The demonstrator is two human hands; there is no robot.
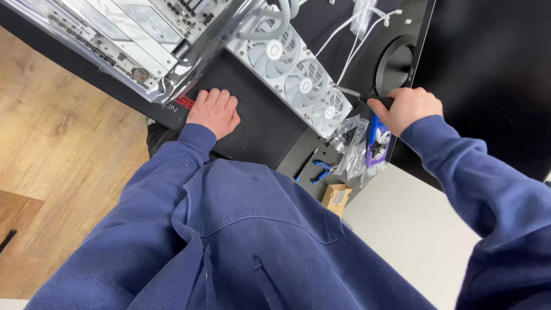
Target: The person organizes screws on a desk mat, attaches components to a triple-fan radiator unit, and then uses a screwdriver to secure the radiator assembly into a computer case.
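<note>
The right hand (408,109) is closed in a fist around the dark handle of a screwdriver (367,97), and the thin metal shaft points to the left, toward the end of the white radiator with three fans (293,72). The tip is just beside the last fan, but I cannot tell if it touches it. The left hand (215,112) holds nothing: it lies with the palm down and the fingers together on the black mat (258,123), near the corner of the clear and white computer case (126,40) that lies on its side. The radiator lies between the two hands, diagonal on the desk (410,229), and pale tubes go from it up toward the case. Under the right hand there are small clear plastic bags with parts (350,140) and a purple packet (377,140), very close to the radiator end. Lower on the mat lie small blue-handled pliers (320,170) and a thin blue-tipped tool (305,165), and beside them a small brown cardboard box (336,197). White cables (359,34) run over the dark surface behind the fans, next to a round black stand base (396,63). Both arms wear blue sleeves, and the blue sweatshirt hides the near edge of the desk.
</note>
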